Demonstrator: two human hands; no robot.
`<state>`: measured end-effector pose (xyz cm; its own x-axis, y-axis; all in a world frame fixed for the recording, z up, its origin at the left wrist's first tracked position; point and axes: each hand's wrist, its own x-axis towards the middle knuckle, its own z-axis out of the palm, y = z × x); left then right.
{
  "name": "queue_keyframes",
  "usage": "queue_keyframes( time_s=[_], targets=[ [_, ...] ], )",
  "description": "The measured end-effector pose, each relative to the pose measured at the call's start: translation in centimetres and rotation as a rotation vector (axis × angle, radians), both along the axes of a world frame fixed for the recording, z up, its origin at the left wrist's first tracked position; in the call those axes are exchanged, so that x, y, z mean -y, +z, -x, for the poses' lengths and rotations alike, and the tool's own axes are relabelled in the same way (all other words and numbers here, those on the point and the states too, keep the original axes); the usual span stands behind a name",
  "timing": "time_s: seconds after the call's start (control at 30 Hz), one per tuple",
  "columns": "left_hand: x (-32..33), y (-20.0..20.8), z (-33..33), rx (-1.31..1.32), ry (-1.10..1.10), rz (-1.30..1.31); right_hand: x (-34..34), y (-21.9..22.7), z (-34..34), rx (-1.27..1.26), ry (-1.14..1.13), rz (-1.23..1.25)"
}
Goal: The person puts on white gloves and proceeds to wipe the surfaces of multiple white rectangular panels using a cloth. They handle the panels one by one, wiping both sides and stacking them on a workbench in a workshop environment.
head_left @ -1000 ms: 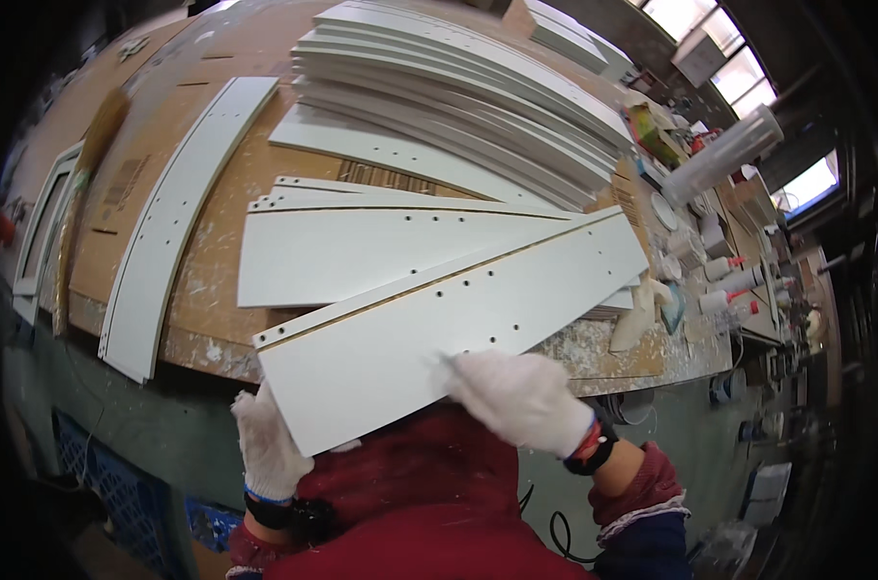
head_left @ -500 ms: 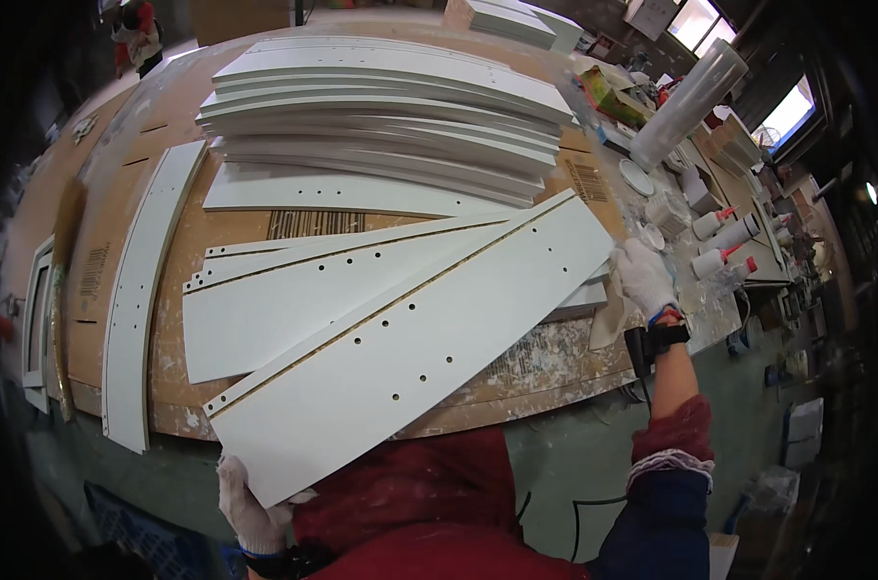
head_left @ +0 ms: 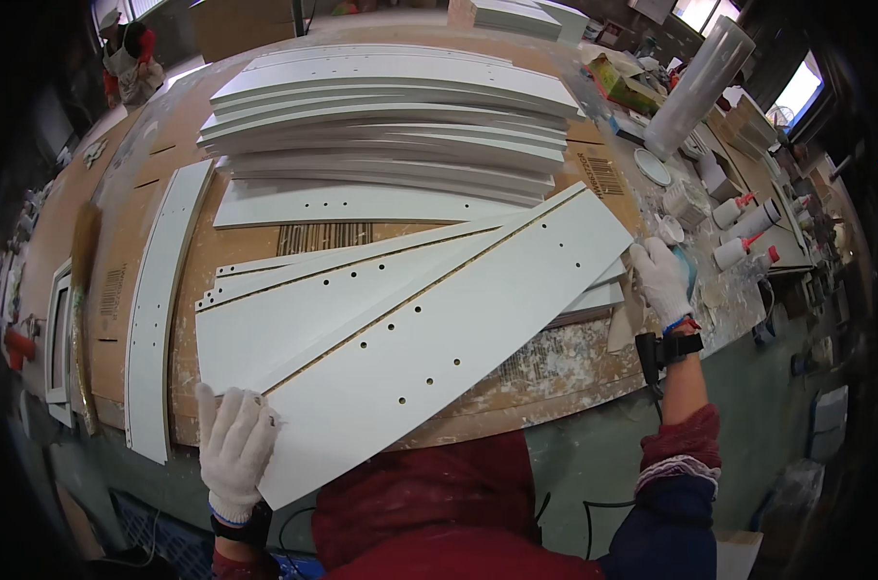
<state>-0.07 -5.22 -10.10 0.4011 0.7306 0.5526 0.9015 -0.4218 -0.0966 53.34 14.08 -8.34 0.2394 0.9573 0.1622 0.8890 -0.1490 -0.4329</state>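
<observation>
- Grooved white panel (head_left: pixel 478 314) lies askew over similar panels (head_left: pixel 265 333), its near-left corner overhanging the desk (head_left: pixel 574 372).
- My left hand (head_left: pixel 234 445) is at its left end, fingers extended, thumb hidden; can't tell if gripping.
- My right hand (head_left: pixel 663 280) is at the opposite end, fingers bent; grip unclear. Opposite ends likely suit so long a board.
- Red-tipped white bottles (head_left: pixel 731 212) stand right, contents hidden.
- Blue crate (head_left: pixel 159 530) below; contents unclear.
</observation>
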Motion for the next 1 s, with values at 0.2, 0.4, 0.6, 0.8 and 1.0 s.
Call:
queue_keyframes(
  time_s=[0.2,0.4,0.6,0.8,1.0],
  targets=[
    [3.0,4.0,-2.4,0.643,-0.254,0.157,1.3,1.1,0.3,-0.299,0.083,-0.234],
    [10.9,-0.8,1.5,0.738,0.549,0.129,5.0,5.9,7.6,-0.128,0.262,-0.320],
    [12.0,-3.3,0.7,2.027,0.353,0.487,8.1,3.3,19.5,0.249,0.980,-0.397],
    [12.4,-2.7,0.7,1.932,0.423,0.659,10.6,1.2,24.7,0.287,1.157,-0.297],
    [13.1,-3.0,0.2,2.024,0.405,0.502,3.1,0.1,18.7,0.413,0.834,-0.288]
  ],
)
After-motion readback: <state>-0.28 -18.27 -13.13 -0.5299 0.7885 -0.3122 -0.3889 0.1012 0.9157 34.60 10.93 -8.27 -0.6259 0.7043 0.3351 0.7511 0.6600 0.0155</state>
